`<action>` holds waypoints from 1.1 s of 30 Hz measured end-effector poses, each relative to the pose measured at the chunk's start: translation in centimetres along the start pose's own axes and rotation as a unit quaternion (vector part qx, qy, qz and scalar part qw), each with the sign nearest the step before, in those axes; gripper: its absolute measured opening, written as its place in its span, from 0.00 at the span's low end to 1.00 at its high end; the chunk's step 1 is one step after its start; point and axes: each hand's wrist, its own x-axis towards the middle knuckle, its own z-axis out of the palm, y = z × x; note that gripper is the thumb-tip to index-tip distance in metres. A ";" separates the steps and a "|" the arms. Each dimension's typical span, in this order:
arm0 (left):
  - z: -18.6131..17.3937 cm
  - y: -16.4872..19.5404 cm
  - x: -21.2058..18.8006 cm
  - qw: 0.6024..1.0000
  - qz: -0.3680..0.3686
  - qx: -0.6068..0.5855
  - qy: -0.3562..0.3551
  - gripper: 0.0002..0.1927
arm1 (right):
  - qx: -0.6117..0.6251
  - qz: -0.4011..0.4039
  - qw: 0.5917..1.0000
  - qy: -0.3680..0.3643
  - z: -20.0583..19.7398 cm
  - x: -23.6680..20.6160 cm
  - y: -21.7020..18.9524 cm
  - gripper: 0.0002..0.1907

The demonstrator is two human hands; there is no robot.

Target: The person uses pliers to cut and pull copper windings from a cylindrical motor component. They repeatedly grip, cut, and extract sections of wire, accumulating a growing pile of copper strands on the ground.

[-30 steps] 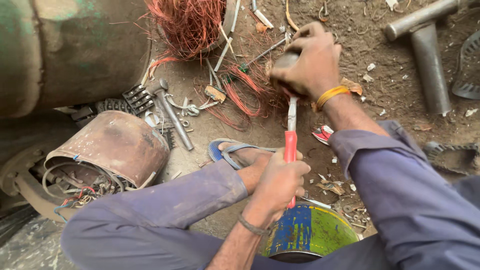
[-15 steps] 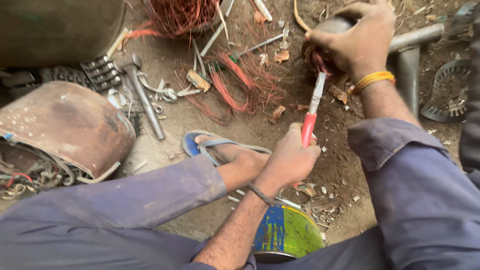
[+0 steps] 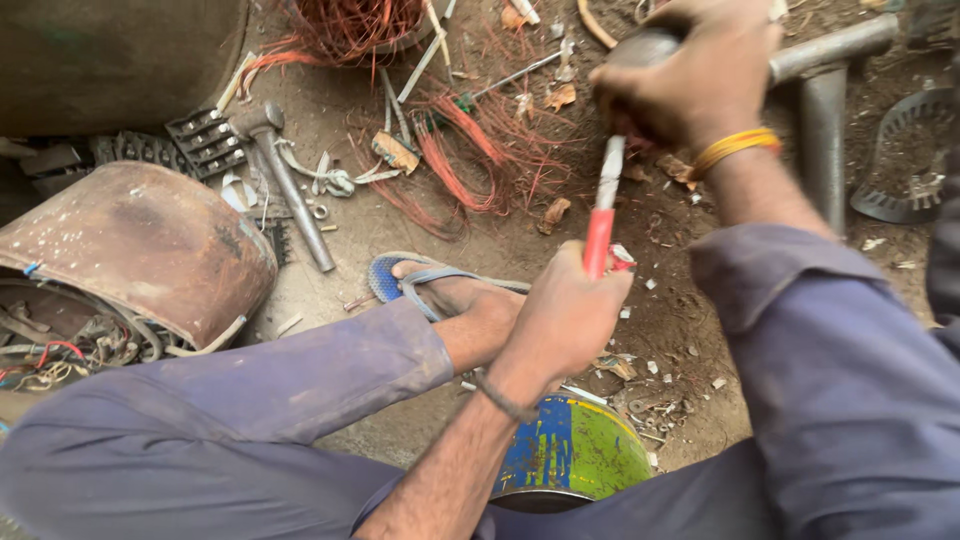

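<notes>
— What's in that rusty motor housing?
— Tangled wires. The green drum sits under the arms.
— The hands?
— Left hand is closed around the red-handled tool; right hand clasps its upper end, above the dirt.

1. A rusty brown metal shell lies on the left, with wires inside.
2. Red copper wire is spread over the dirt.
3. A grey hammer lies near it.
4. A blue sandal is on a foot.
5. A green and blue can stands below.
</notes>
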 end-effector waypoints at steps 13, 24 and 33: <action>-4.4 -8.4 -14.8 0.971 -0.092 -0.212 -0.055 0.27 | 0.207 0.301 0.924 -0.108 -0.7 2.3 1.0 0.25; 0.0 -2.7 1.3 0.993 0.050 -0.058 -0.087 0.09 | -0.041 0.119 0.991 0.045 1.1 0.1 2.1 0.39; 1.3 1.3 3.9 0.992 -0.034 0.114 -0.037 0.20 | 0.021 0.150 0.988 0.028 0.2 0.1 0.7 0.35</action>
